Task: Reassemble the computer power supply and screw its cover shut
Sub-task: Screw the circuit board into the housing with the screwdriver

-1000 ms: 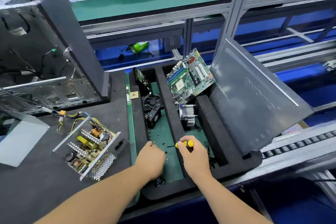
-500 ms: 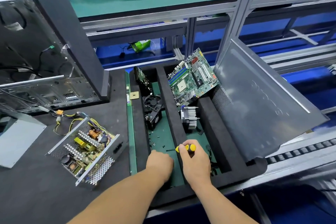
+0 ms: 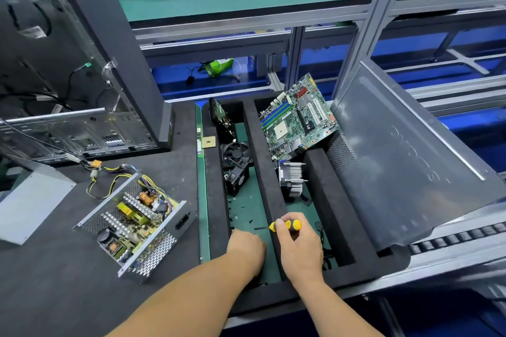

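The open power supply (image 3: 134,224) lies on the black mat at the left, its circuit board and coil exposed and its yellow and black wires trailing back. Its grey metal cover (image 3: 30,205) lies flat further left. My right hand (image 3: 299,243) grips a yellow-and-black screwdriver (image 3: 284,225) over the foam tray (image 3: 267,172), shaft pointing left. My left hand (image 3: 246,250) is curled, knuckles up, in the tray's left compartment among small black screws (image 3: 235,210); what its fingers hold is hidden.
The tray also holds two black fans (image 3: 236,164), a heatsink (image 3: 291,178), a motherboard (image 3: 297,120) leaning at the back, and a grey case side panel (image 3: 405,159) propped at the right. An open computer case (image 3: 68,76) stands back left. A CPU chip (image 3: 209,142) lies by the tray.
Both hands have stayed in the tray's near end, the left hand shifting slightly over the screws. The camera view moved a little closer and lower.
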